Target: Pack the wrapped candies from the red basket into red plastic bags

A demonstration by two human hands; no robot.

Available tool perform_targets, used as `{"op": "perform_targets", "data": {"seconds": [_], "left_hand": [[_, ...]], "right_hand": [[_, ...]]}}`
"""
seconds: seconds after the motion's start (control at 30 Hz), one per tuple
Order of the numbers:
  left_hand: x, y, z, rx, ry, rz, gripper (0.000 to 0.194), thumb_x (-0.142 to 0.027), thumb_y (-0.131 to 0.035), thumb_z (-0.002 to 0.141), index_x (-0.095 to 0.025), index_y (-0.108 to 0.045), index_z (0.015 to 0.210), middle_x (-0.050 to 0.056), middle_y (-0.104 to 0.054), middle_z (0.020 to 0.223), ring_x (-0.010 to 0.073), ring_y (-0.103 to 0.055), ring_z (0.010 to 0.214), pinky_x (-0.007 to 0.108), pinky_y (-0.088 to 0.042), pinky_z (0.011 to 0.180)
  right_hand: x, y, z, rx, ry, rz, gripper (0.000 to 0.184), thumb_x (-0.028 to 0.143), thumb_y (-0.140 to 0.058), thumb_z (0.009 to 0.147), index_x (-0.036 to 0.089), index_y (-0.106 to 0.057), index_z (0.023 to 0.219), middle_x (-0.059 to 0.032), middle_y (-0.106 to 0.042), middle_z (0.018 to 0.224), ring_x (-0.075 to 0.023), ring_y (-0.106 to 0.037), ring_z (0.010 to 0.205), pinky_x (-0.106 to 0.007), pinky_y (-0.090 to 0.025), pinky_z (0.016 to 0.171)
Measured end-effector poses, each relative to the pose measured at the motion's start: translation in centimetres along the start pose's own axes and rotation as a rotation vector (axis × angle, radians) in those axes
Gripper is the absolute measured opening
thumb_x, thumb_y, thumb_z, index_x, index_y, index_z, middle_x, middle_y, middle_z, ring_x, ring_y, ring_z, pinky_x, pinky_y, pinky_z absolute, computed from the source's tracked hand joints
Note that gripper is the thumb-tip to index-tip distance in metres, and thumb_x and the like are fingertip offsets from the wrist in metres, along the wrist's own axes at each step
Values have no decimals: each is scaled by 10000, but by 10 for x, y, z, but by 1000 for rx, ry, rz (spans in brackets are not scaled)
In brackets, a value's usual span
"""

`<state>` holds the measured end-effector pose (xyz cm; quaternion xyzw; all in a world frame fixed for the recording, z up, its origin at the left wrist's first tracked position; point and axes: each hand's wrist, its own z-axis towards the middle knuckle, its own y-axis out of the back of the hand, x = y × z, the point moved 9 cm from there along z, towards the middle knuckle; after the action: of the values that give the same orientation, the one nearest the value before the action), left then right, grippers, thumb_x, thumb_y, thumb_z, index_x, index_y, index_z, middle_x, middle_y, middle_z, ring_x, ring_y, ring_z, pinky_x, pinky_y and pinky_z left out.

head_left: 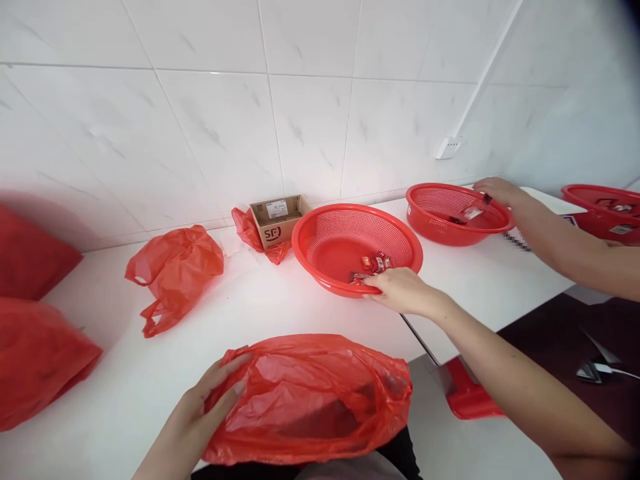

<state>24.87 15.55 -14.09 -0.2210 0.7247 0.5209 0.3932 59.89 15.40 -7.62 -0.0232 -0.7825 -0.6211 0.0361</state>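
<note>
Left hand [210,400] lies flat, fingers spread, on the left edge of a red plastic bag [310,400] at the near edge of the white worktop [125,380]; it presses the bag's mouth w/ loose fingers, not clenched. Something dark shows thru the bag's film, can't tell what.

Right hand [400,290] reaches fwd to the near rim of a red basket [345,233] in the middle of the worktop, fingers closed on small red packets [373,267] lying at the basket's bottom, near side.

Behind the basket, by the tiled wall, a small cardboard box [275,220] sits on a scrap of red plastic. Left of it, a crumpled red bag [173,273], apart from the rest. Two more full red bags [35,360] at far left edge.

To the right, another person's hand [497,190] rests on the rim of a second red basket [450,220] w/ a few packets inside. A third red basket [605,210] is at far right, partly cut off.
</note>
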Motion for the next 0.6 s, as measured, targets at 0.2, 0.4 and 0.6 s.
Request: {"op": "perform_targets", "data": {"seconds": [0.2, 0.4, 0.6], "left_hand": [[-19, -8, -3, -39, 55, -69, 528, -565, -579, 799, -313, -636, 1260, 11, -611, 1343, 300, -449, 1340, 478, -339, 1108], [-11, -5, -12, -85, 94, -79, 538, -566, -617, 763, -318, -647, 1240, 0, -630, 1318, 301, -452, 1337, 470, -355, 1106], [-13, -10, -13, -83, 97, -102, 548, -560, -587, 801, -319, -601, 1292, -19, -598, 1357, 262, -400, 1378, 434, -302, 1144]], "right_hand": [[24, 24, 22, -61, 208, 412, 677, 588, -524, 880, 345, -332, 1482, -54, -580, 1352, -245, -596, 1152, -338, -458, 921], [-51, -15, 61, 288, -40, 14, 857, 472, -836, 558, 215, -557, 1328, -139, -596, 1275, -335, -597, 1098, -378, -466, 850], [-45, -47, 66, 350, -47, 1, 621, 411, -868, 494, 204, -708, 1058, -86, -697, 972, -255, -657, 853, -319, -466, 708]]}}
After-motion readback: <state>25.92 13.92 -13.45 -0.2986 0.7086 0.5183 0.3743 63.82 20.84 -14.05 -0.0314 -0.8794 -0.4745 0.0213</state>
